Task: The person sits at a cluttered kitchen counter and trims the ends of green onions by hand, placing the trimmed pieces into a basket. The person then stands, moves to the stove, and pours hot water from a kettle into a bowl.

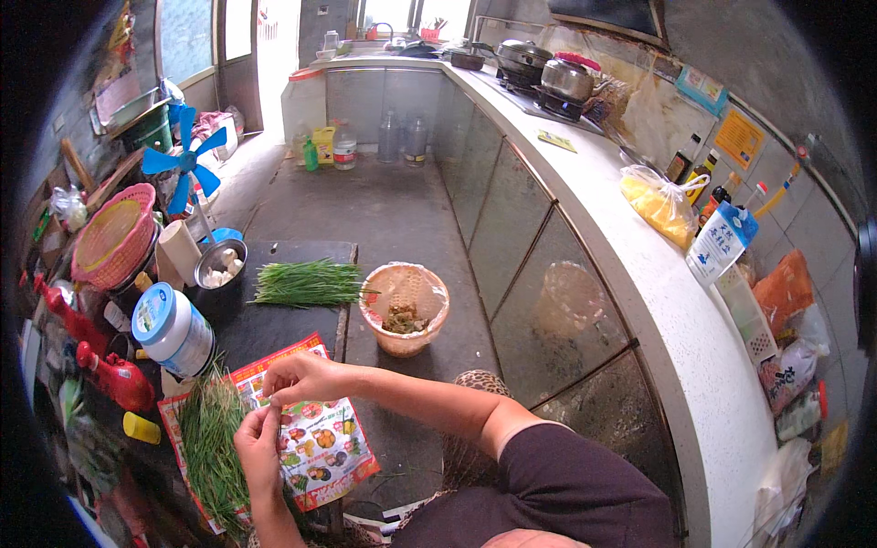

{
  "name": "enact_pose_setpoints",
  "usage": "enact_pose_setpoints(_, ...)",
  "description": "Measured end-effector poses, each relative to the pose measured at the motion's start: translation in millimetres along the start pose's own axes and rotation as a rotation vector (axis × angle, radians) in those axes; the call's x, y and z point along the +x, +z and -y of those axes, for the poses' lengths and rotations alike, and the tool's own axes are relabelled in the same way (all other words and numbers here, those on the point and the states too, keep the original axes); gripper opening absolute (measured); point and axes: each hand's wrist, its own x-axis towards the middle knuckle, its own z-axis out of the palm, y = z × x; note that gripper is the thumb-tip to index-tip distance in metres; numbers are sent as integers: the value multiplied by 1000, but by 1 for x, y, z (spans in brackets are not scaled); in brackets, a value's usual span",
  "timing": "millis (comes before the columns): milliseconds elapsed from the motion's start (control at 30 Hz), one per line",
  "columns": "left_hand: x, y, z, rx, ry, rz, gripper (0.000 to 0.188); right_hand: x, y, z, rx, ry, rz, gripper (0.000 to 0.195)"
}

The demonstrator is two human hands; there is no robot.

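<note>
My right hand (305, 379) and my left hand (257, 430) meet over a printed flyer (322, 452), thumbs and fingertips pinched close together. Whether something thin lies between the fingertips is too small to tell. Left of my hands, a loose heap of long green chives (214, 445), some strands yellowish, covers part of the flyer. Farther off on the dark low table (288, 248) lies a neat bundle of green chives (308, 281). Beside the table a woven waste basket (405, 344), lined with clear plastic, holds brownish scraps (405, 319).
A white tub with a blue lid (171, 329) stands near the flyer. Behind it are a metal bowl of garlic (220, 266), a blue-bladed fan (186, 161) and a pink basket (116, 236). Along the right runs a white counter (616, 226) with a kettle (567, 79).
</note>
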Motion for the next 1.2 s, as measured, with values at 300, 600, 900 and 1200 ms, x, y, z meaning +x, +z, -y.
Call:
enact_pose_setpoints(300, -6, 11, -4, -34, -50, 82, 19, -10, 4, -27, 317, 90, -15, 18)
enact_pose_setpoints(600, -10, 14, -8, -218, -98, 109, 15, -17, 4, -19, 261, 127, -24, 20)
enact_pose_setpoints(900, -5, 20, -9, -363, -117, 139, 12, -15, -4, -20, 312, 90, -69, 20)
enact_pose_setpoints(1200, -3, 17, -8, -418, -176, 149, 11, -17, 0, -13, 368, 157, -97, 25)
